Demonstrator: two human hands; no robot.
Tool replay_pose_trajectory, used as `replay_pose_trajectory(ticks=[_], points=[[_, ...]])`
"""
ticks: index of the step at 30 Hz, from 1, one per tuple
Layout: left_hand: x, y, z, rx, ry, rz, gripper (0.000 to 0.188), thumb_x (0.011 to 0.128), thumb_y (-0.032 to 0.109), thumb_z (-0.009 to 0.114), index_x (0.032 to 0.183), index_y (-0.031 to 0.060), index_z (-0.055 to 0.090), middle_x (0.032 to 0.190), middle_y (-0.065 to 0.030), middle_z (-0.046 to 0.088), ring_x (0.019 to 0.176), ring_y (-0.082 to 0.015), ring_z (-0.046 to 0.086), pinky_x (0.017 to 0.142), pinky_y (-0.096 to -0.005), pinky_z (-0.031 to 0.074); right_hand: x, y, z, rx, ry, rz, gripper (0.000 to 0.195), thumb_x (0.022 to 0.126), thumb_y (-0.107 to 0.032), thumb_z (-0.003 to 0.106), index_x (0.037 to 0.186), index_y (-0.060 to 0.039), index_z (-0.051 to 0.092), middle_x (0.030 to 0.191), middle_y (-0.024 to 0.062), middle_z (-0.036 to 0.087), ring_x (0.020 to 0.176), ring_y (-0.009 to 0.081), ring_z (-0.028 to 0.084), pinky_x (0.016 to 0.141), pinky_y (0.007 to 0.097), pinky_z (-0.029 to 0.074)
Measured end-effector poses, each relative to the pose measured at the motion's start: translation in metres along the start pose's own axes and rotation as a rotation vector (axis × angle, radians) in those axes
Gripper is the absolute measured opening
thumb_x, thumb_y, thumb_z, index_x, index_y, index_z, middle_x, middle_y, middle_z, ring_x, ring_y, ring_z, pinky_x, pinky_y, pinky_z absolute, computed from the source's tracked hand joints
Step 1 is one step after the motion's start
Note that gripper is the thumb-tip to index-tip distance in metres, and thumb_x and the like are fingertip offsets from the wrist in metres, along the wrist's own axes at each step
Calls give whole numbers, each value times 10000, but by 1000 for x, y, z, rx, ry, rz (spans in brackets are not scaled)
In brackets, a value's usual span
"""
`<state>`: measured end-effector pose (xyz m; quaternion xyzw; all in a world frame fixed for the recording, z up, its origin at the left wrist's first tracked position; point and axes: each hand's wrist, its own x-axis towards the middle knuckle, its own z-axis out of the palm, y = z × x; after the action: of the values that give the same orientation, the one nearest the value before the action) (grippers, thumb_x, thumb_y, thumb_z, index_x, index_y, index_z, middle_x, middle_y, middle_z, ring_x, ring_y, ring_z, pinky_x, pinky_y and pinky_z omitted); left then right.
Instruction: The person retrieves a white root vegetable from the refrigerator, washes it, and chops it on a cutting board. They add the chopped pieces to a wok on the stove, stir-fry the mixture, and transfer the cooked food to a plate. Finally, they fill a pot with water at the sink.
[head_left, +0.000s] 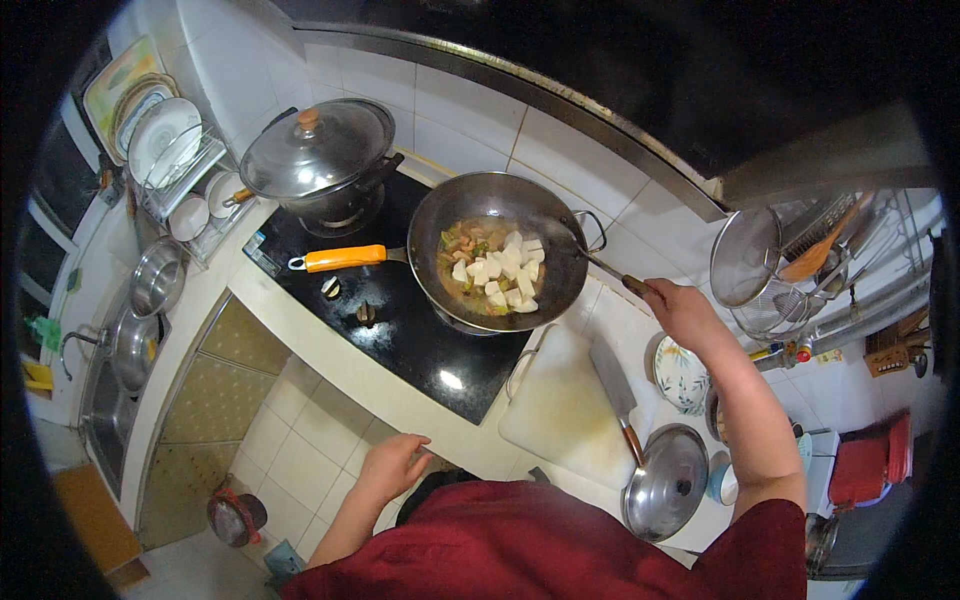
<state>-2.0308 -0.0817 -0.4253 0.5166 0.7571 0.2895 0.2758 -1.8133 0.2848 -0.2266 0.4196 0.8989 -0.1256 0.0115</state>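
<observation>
My right hand (684, 313) grips the handle of a cooking spatula (609, 268), whose head reaches into a wok (480, 196) on the right side of the stove. White cubed pieces (504, 268), perhaps tofu, lie heaped over a brothy mix of meat and green vegetable pieces (459, 244). The wok's orange-sleeved handle (345, 257) points left, and a metal loop handle (596, 229) is on its right. In front of the counter edge, my left hand (394, 466) hangs free with fingers apart, touching nothing that I can see.
A lidded pot (322, 161) occupies the left burner of the black glass stove (409, 360). Right of it lie a cutting board (562, 397), a cleaver (613, 375) and a metal lid (666, 484). A dish rack (184, 180) and sink (105, 420) are left. Strainers (746, 259) hang right.
</observation>
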Motion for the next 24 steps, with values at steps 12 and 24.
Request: replay_pose_trajectory(ticks=[12,24], points=[[-19,-1,13,-87,104,-78,260,820,202,667,1039,69,624,898,-101,654,775,-240,644,677,-339,515,34,43,25,715,-658,461,330,942,-398,461,976,-94,583,610,-23,473,425,52,368,360,225,300],[-51,4,5,-67,207,-167,256,801,189,686,1024,81,626,843,-87,651,722,-219,643,647,-326,513,59,48,122,104,108,-321,362,889,-396,577,980,-48,615,777,160,641,695,333,627,634,409,493]])
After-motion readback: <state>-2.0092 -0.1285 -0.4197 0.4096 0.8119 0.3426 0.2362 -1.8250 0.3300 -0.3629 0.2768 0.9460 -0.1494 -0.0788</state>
